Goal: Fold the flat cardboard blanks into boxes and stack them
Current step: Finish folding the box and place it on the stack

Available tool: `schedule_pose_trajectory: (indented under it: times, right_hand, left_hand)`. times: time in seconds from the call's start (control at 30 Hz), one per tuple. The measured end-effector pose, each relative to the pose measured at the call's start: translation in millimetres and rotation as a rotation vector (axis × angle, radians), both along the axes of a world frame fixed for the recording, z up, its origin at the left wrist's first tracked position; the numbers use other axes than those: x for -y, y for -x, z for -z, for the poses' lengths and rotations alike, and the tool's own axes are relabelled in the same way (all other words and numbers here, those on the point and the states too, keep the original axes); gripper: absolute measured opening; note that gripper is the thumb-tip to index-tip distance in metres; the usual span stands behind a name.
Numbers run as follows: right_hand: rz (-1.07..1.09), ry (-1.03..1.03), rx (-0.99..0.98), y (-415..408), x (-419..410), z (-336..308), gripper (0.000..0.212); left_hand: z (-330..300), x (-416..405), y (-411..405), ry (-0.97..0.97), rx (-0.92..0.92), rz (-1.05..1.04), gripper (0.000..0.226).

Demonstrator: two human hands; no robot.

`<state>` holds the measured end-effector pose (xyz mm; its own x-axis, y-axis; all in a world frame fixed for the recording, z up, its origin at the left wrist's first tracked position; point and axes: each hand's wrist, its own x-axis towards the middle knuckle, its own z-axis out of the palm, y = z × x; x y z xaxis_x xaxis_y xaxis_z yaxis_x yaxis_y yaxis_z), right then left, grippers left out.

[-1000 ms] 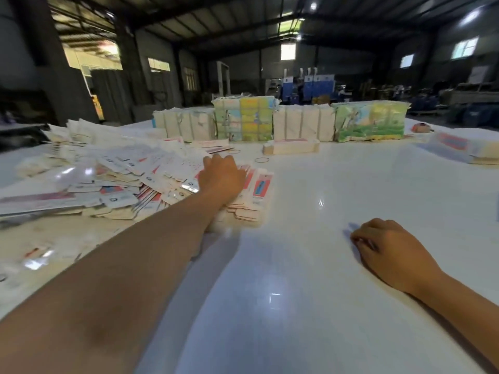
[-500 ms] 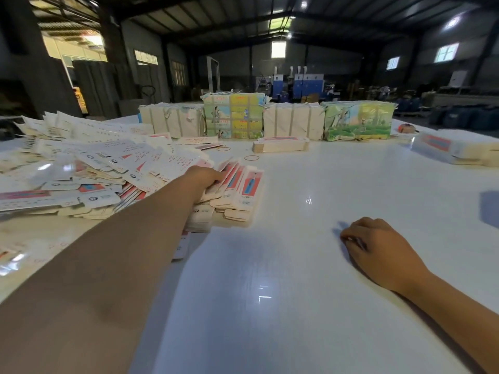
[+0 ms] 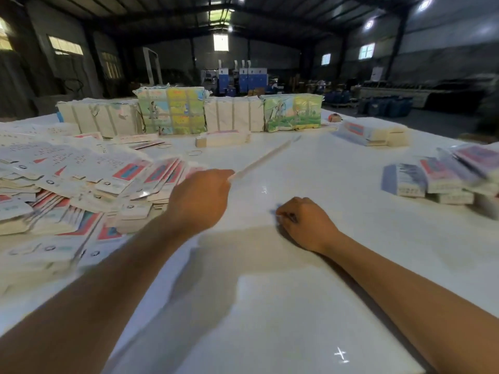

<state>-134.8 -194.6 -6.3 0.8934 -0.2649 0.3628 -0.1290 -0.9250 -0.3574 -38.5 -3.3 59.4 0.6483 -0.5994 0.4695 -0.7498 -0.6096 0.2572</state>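
The left hand (image 3: 201, 197) pinches one flat white cardboard blank (image 3: 263, 158) edge-on above the glossy white table (image 3: 297, 306), beside the sprawling heap of red-and-white printed blanks (image 3: 81, 182). The right hand (image 3: 305, 225) rests curled on the table, empty as far as shows. Folded boxes (image 3: 442, 179) pile up at right, with bundled stacks (image 3: 172, 110) along the far edge.

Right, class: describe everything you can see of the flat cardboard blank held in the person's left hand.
The flat cardboard blank shows edge-on, so it reads as a thin, pale, long strip, blurred by motion. No print is visible on it from this angle. Its near end sits in the left hand, whose fingers curl round it; the far end points up and away to the right, tilted above the white table. It appears to touch nothing else, and it lies apart from the heap of blanks on the left.
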Motion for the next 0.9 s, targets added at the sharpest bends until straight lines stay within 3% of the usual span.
schedule_pose_trajectory:
  times: [0.13,0.27,0.43,0.53,0.6,0.7,0.9]
  right_hand:
    - [0.054,-0.160,0.040,0,6,0,0.021]
    - [0.090,-0.299,0.082,-2,14,0,0.018]
    - [0.083,-1.060,0.366,-1,15,-10,0.031]
    - [0.013,-1.446,0.408,4,20,-19,0.037]
    - [-0.005,-1.477,0.324,7,21,-22,0.045]
    - [-0.025,-1.378,0.235,7,12,-19,0.024]
    - [-0.196,-1.328,0.141,9,0,-20,0.021]
  left_hand:
    - [58,-3,26,-0.095,0.079,0.153,0.040]
    - [64,-11,21,-0.100,0.033,0.213,0.055]
    - [65,-6,13,-0.131,-0.012,0.214,0.049]
    - [66,-5,7,-0.119,-0.010,0.202,0.050]
    - [66,-7,5,-0.126,0.002,0.188,0.049]
    - [67,-6,5,-0.154,0.079,0.142,0.049]
    - [61,3,11,-0.198,0.192,0.039,0.087]
